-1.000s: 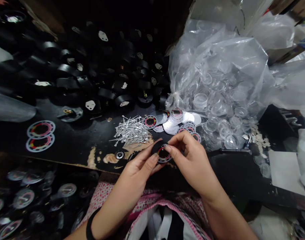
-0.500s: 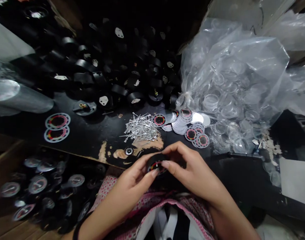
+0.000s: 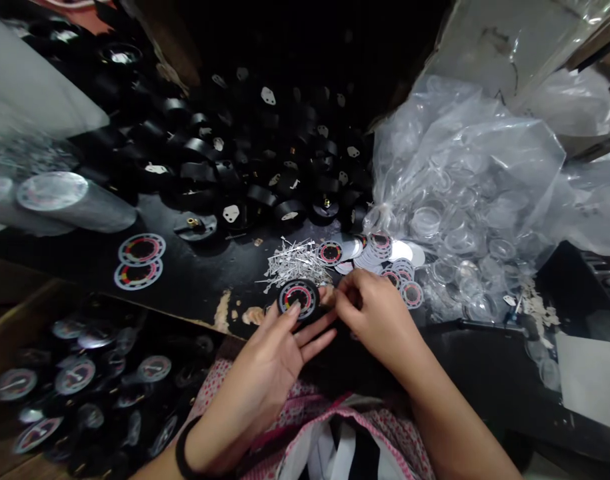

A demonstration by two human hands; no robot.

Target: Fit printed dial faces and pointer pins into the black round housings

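Observation:
My left hand (image 3: 275,355) grips a round black pressure gauge (image 3: 299,298), thumb on its edge and two fingers stretched out beneath. The gauge's printed dial, with red and yellow marks, faces up toward me. Close to its right side, my right hand (image 3: 377,308) has thumb and fingertips pinched together; what they hold, if anything, I cannot make out. Just beyond the gauge lies a heap of thin white gauge pointers (image 3: 295,262). Loose printed dial discs (image 3: 329,253) are spread behind my right hand.
Black gauge housings (image 3: 257,193) are piled at the back. A clear plastic bag (image 3: 465,173) of transparent covers stands to the right. Two dial discs (image 3: 141,261) lie at the left. Below the table edge, a box holds several gauges (image 3: 75,377). White paper (image 3: 592,377) sits at far right.
My left hand has lifted the gauge forward and left, tilting its dial into view. My right hand has come off the gauge into a pinch beside it. The camera view has shifted.

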